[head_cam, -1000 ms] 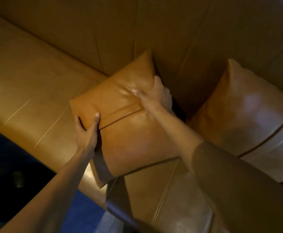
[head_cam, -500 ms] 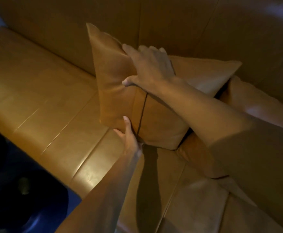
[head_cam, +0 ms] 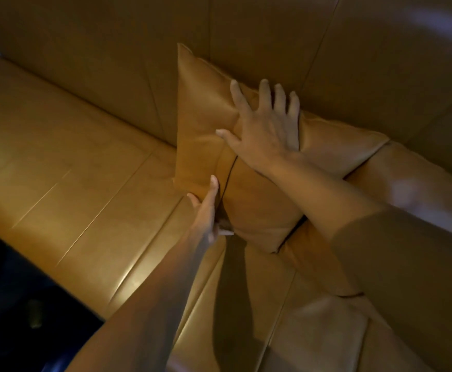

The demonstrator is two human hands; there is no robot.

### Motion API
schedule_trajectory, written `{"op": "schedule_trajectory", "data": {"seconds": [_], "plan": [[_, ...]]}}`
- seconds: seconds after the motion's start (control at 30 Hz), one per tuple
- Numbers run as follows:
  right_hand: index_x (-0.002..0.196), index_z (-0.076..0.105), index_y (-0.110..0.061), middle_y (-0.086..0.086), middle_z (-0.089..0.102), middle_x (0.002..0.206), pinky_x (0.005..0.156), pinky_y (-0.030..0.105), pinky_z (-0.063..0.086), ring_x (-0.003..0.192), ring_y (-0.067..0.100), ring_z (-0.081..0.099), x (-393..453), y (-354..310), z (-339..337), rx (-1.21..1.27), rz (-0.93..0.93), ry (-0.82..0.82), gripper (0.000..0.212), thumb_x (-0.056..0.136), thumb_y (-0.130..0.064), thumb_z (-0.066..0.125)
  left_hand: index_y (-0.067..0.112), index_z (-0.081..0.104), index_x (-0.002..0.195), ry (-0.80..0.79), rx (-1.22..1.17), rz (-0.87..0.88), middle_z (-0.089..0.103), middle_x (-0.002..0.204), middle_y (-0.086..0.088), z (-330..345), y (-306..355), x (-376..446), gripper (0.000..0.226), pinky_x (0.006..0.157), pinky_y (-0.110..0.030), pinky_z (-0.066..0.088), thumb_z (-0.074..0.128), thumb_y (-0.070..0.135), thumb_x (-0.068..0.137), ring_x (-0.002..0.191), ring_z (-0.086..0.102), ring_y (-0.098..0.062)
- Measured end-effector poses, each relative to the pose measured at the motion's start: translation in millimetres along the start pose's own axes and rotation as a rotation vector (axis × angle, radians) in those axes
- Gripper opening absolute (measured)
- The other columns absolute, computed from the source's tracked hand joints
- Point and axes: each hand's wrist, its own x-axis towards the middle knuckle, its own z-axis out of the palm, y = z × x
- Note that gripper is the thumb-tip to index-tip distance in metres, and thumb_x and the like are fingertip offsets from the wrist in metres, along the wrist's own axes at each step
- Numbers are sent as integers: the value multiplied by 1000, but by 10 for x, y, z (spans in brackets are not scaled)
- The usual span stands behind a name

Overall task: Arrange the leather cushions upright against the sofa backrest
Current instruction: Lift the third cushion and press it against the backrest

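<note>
A tan leather cushion (head_cam: 203,124) stands upright on the sofa seat, its top edge leaning on the sofa backrest (head_cam: 259,36). A dark seam runs down its front. My right hand (head_cam: 267,127) lies flat on the cushion's upper part with fingers spread, pressing it back. My left hand (head_cam: 206,208) grips the cushion's lower front edge, thumb on the face and fingers curled under it. A second tan cushion (head_cam: 407,183) lies to the right, partly hidden behind the first cushion and my right arm.
The sofa seat (head_cam: 71,170) stretches bare to the left of the cushion. The seat's front edge runs diagonally at lower left, with dark floor (head_cam: 12,304) beyond it. Another piece of tan leather (head_cam: 326,331) lies at the lower right under my arm.
The cushion went from lying tilted on the seat to standing upright against the backrest. My right hand moved from gripping its top edge to lying flat with fingers spread.
</note>
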Motion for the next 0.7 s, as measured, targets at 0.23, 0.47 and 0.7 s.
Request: {"op": "schedule_trajectory", "data": {"seconds": [0.23, 0.47, 0.7], "plan": [[159, 2, -32, 21, 25, 162, 112, 59, 24, 142, 44, 30, -5, 31, 149, 6, -4, -57, 85, 91, -79, 21, 49, -29, 142, 36, 36, -58, 7, 166, -1, -24, 46, -3, 125, 85, -77, 44, 68, 73, 69, 136, 36, -49], [160, 0, -31, 21, 21, 164, 115, 57, 24, 145, 43, 27, -41, 60, -31, 13, -44, -148, 79, 95, -73, 20, 44, -12, 151, 121, 213, -33, 16, 164, -5, 35, 171, -147, 105, 97, -70, 40, 55, 77, 77, 139, 34, -45], [160, 9, -31, 18, 19, 166, 122, 54, 16, 153, 37, 14, -557, 446, -500, 93, -41, -225, 68, 101, -63, 20, 28, 6, 157, 131, 966, 606, 12, 162, -11, 289, 558, -738, 89, 112, -50, 25, 38, 75, 87, 146, 18, -34]]}}
